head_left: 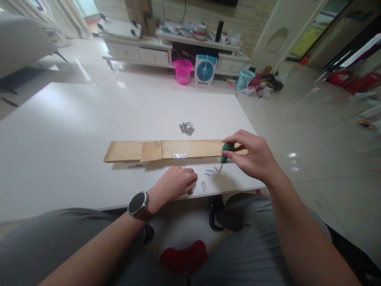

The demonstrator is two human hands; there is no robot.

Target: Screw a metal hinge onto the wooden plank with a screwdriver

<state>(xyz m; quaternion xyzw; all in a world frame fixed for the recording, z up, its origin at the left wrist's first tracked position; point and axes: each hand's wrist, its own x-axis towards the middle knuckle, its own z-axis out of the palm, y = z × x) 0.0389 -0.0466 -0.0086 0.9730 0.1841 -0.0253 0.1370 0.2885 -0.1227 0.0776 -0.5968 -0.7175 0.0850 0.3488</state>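
Observation:
My right hand (251, 153) grips a green-handled screwdriver (224, 153) between thumb and fingers, its shaft slanting down to the table beside several loose screws (208, 171). My left hand (177, 180), with a watch on its wrist, is closed near the table's front edge. A small dark bit shows beneath its fingers; what they hold is hidden. Behind the hands lies a long wooden board (193, 147), with a shorter wood piece (151, 151) across it. A metal hinge (179, 156) sits at the board's near edge.
Farther back on the white table (119, 115) is a pile of hinges and screws (187, 128). A small clear object (203, 186) lies near the front edge. Beyond stand a pink basket (182, 72), a blue fan (205, 69) and a low white cabinet (127, 51).

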